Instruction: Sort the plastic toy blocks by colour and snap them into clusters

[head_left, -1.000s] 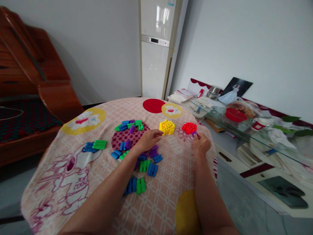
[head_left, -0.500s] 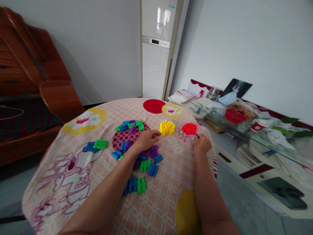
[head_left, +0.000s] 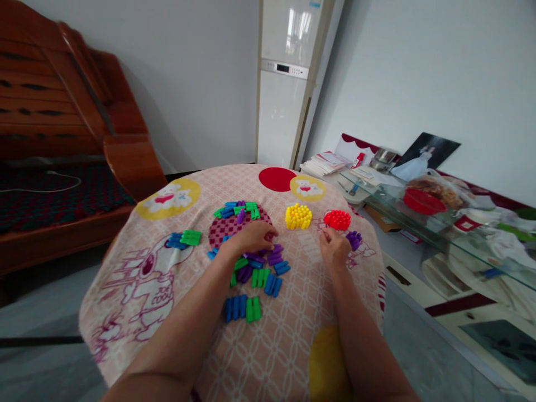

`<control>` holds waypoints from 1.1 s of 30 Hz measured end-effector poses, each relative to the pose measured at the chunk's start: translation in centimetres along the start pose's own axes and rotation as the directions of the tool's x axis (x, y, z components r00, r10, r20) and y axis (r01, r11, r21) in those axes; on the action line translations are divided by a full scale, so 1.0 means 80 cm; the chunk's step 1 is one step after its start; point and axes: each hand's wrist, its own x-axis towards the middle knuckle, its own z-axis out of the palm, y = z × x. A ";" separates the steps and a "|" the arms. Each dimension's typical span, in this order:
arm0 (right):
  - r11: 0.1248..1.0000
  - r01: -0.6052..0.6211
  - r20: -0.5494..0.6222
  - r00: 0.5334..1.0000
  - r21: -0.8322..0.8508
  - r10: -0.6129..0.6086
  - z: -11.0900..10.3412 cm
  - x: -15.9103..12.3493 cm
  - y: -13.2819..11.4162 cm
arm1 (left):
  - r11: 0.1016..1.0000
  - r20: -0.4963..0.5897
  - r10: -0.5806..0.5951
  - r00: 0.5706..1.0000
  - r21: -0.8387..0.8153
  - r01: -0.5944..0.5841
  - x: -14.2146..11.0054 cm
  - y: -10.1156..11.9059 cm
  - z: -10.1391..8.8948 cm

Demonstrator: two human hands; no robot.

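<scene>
Plain pale walls here, with a tall white cabinet-style unit (head_left: 281, 111) up top center, window light bouncing off it. Carved reddish wooden bench (head_left: 46, 111) at upper left, cluttered glass shelf (head_left: 422, 223) at right, greyish shiny floor (head_left: 422, 346) at lower right.

Yellow pieces (head_left: 298, 216), red pieces (head_left: 337, 219) and purple pieces (head_left: 354, 240) brighten a pink tablecloth (head_left: 285, 352) with white lattice.
Blue pieces (head_left: 235, 308) and green pieces (head_left: 253, 309) add colour; the fabric shows a plain red circle (head_left: 277, 179) and a maroon checked circle (head_left: 220, 228).
</scene>
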 end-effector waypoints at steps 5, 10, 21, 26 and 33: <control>0.971 0.157 0.152 0.971 0.181 -0.185 0.010 -0.011 -0.025 | 0.994 0.018 0.010 1.000 0.105 -0.011 0.008 0.016 0.024; 0.853 0.191 0.259 0.901 0.485 -0.349 0.011 -0.016 -0.040 | 0.997 -0.022 0.019 1.000 -0.075 -0.020 0.012 0.026 0.030; 0.600 -0.183 0.345 0.924 0.778 -0.165 0.007 -0.010 -0.033 | 0.972 -0.168 0.064 0.984 -0.214 -0.100 0.020 0.039 0.042; 0.587 -0.242 0.251 0.966 0.773 0.068 -0.001 0.006 0.004 | 0.982 -0.207 0.042 0.977 -0.171 -0.079 0.018 0.025 0.025; 0.921 -0.043 -0.197 0.972 0.387 0.128 -0.035 0.022 0.066 | 0.994 -0.239 -0.015 0.971 -0.108 -0.012 0.007 0.012 -0.004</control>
